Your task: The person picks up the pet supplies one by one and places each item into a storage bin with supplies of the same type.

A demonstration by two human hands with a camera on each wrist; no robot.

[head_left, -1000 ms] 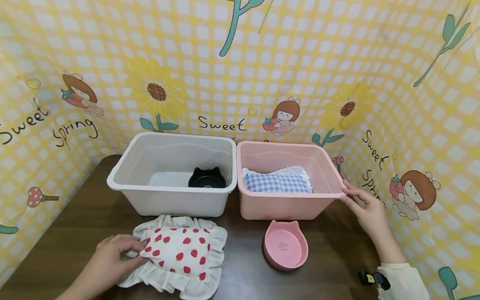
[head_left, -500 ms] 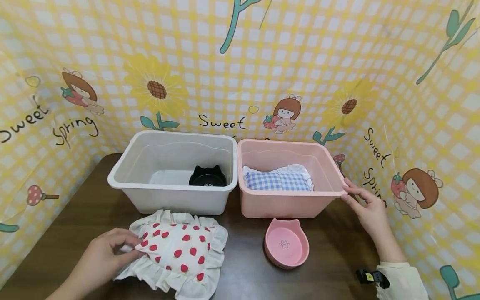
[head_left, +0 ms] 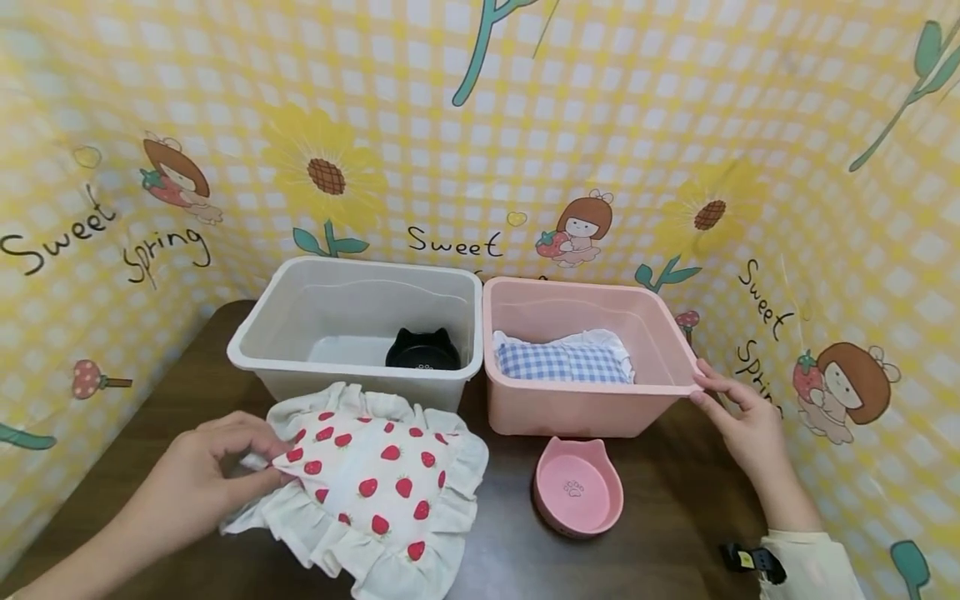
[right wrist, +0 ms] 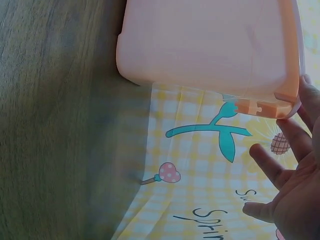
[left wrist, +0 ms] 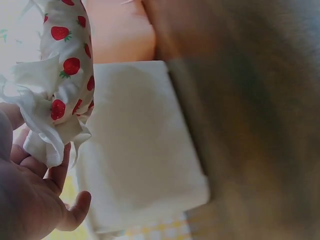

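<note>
My left hand [head_left: 191, 475] pinches the left edge of a small ruffled pillow [head_left: 382, 492] printed with red strawberries. The pillow is up off the table, just in front of the white bin [head_left: 367, 387], and covers part of its front wall. In the left wrist view, the ruffle [left wrist: 47, 135] is between the fingers. At the right, my right hand [head_left: 750, 425] holds the rim corner of the pink bin [head_left: 577, 412] between thumb and fingers; the other fingers are spread in the right wrist view. Inside the pink bin lies a blue gingham pillow [head_left: 566, 362].
A black cat-eared bowl [head_left: 423, 352] sits at the right end of the white bin. On the table [head_left: 660, 517], before the pink bin, stands a pink cat-eared bowl [head_left: 577, 492]. A yellow checked cloth [head_left: 450, 167] hangs behind and at both sides.
My left hand has lifted the strawberry pillow off the table and a little toward the white bin. The right hand stays at the pink bin's corner.
</note>
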